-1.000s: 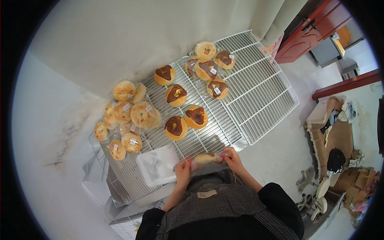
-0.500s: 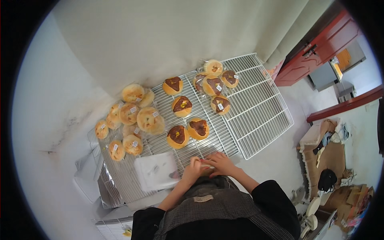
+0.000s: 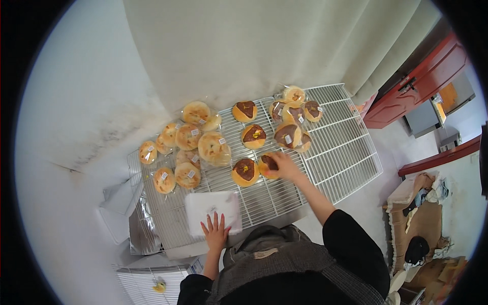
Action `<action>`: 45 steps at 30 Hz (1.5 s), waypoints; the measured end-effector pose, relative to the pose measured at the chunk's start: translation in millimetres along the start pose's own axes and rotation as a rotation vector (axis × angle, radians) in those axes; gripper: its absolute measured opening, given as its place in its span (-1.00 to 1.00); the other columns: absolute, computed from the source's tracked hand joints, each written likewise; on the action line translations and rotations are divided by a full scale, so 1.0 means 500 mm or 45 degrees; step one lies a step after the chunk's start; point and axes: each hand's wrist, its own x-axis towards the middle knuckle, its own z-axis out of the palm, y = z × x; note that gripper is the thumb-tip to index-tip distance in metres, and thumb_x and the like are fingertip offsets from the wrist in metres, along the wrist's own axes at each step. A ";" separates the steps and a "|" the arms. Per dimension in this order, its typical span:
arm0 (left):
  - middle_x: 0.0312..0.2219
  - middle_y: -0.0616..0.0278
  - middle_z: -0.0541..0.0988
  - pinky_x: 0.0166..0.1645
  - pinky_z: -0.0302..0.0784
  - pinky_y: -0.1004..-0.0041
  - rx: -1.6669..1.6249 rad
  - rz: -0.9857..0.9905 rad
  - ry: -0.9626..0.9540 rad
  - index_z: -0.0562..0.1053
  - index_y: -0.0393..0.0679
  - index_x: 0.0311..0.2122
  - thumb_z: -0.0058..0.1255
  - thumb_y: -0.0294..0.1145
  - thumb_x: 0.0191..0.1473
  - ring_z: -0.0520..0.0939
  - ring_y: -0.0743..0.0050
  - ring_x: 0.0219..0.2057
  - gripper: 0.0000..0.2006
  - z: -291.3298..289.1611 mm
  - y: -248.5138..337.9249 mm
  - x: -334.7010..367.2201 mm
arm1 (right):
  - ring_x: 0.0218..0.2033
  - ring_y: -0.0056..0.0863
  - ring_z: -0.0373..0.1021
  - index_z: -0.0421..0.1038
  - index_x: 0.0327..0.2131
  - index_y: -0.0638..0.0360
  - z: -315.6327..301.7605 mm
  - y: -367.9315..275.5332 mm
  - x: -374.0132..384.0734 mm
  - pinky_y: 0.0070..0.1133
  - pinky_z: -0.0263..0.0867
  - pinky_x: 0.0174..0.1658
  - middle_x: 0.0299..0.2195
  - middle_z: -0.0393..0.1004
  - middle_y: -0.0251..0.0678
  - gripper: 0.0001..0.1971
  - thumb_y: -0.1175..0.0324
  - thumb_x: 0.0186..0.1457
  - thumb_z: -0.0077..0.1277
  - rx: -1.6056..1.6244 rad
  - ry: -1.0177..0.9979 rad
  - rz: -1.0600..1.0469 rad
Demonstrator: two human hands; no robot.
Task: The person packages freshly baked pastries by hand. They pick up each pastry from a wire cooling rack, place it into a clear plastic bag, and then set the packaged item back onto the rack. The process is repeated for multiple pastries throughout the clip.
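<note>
My left hand [image 3: 215, 234] lies with fingers spread on a stack of clear plastic bags [image 3: 198, 201] at the front of the wire rack [image 3: 274, 195]. My right hand [image 3: 285, 166] has its fingers closed around a round bun with a brown topping [image 3: 266, 163], which still sits on the rack and is partly covered by the hand. Right beside it is another brown-topped bun [image 3: 245, 172]. Two more unwrapped ones, a middle bun [image 3: 253, 136] and a far bun [image 3: 245, 111], sit behind.
Several wrapped, labelled pale buns [image 3: 214, 146] crowd the rack's left side. A heap of wrapped brown-topped buns [image 3: 288, 134] lies at the back right. Wall and curtain [image 3: 244, 46] border the far side. A lower rack [image 3: 147, 284] shows at lower left.
My hands, close together at the rack's front edge before, have parted: left onto the bags, right forward onto a bun. The right-hand heap shows one more wrapped bun. The view has shifted.
</note>
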 end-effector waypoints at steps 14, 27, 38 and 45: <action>-0.82 0.38 0.30 -0.63 0.31 0.61 -1.529 -0.313 -0.037 0.42 -0.27 -0.25 -0.33 -0.21 0.18 0.28 0.69 -0.82 -0.65 -0.211 0.035 0.144 | -0.01 -0.32 0.19 0.01 0.09 0.20 0.006 -0.050 -0.188 -0.48 0.18 0.01 0.03 0.14 -0.20 -0.29 0.38 -0.16 0.12 1.848 -0.046 0.608; -0.45 0.17 0.57 -0.22 0.42 0.56 -1.510 -0.215 -0.124 0.46 -0.30 -0.30 0.00 -0.45 -0.01 0.56 0.52 -0.40 -0.82 -0.236 0.055 0.162 | -0.01 -0.49 0.21 0.18 0.02 0.19 -0.108 -0.280 -0.212 -0.61 0.14 0.01 -0.01 0.24 -0.24 -0.40 0.39 -0.15 0.15 1.768 -0.190 0.121; -0.11 0.01 0.42 -0.05 0.34 0.45 -1.305 0.318 -0.039 0.26 -0.17 0.03 0.11 -0.51 -0.19 0.47 0.20 -0.10 -0.42 -0.314 0.173 0.108 | -0.32 -0.36 0.40 0.34 -0.13 0.17 -0.265 -0.267 -0.181 -0.51 0.31 -0.24 -0.30 0.45 -0.22 -0.56 0.13 -0.06 0.05 0.869 -0.831 -0.077; -0.08 0.09 0.38 0.01 0.28 0.47 -1.642 0.229 -0.016 0.20 -0.28 0.05 -0.21 -0.39 0.12 0.43 0.36 -0.08 -0.61 -0.249 0.201 0.121 | -0.65 -0.29 0.37 0.41 -0.45 0.11 -0.239 -0.337 -0.228 -0.56 0.29 -0.56 -0.68 0.38 -0.29 -0.77 0.16 -0.06 0.02 0.032 0.303 -0.249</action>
